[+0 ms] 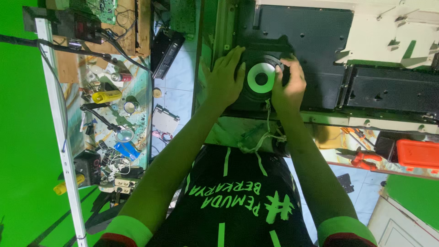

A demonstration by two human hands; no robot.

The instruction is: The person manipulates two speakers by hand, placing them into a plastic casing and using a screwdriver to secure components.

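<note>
far left, the cluttered workbench point(137, 87) sits beside you with small stuff spread flat for easy reach: yellow marker-like tube point(106, 96), magnifier lens point(124, 134), blue tape-like piece point(126, 150), black meter-like box point(88, 166); most of it too small and tangled in wires to name properly. a green circuit board point(98, 8) is cut off by the top edge.

your left hand point(223, 78) lies flat and spread on the dark back panel point(311, 41), fingers open, gripping nothing, palm against the left rim of the round speaker point(261, 78), likely to brace it. the speaker sits in its cutout in the panel, pale centre ring facing up, right between both hands.

your right hand point(287, 84) curls over the speaker's right rim, fingers point(280, 68) bent on the edge; looks like a loose pinch on the rim, but fingertips hide behind the hand so you cannot tell how tight. a thin wire point(267, 116) trails from the speaker toward your body, lower end lost in a bundle.

right side: red-handled pliers point(363, 159) and an orange case point(418, 154) lie on the bench edge, case cut off by the frame. the panel's far right is dark, details hard to read.
</note>
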